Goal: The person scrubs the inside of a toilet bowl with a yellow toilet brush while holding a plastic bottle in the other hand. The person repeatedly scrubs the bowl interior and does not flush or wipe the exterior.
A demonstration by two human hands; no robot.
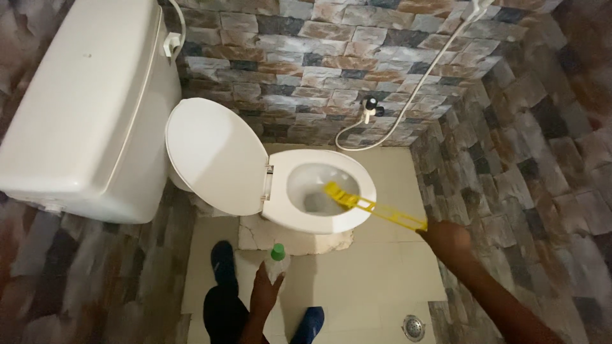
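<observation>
Yellow brush (373, 207) in right hand (446, 239)

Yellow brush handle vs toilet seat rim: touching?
Cannot tell. In the head view the yellow brush handle crosses over the toilet seat rim on its way from the right hand into the bowl; overlap hides any contact or gap.

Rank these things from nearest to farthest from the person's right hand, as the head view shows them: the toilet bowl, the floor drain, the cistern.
Measured from the right hand, which holds the yellow brush handle:
1. Toilet bowl, to its left, where the brush reaches in.
2. Floor drain, below it on the tiles, a little farther.
3. Cistern, far left on the wall.
</observation>
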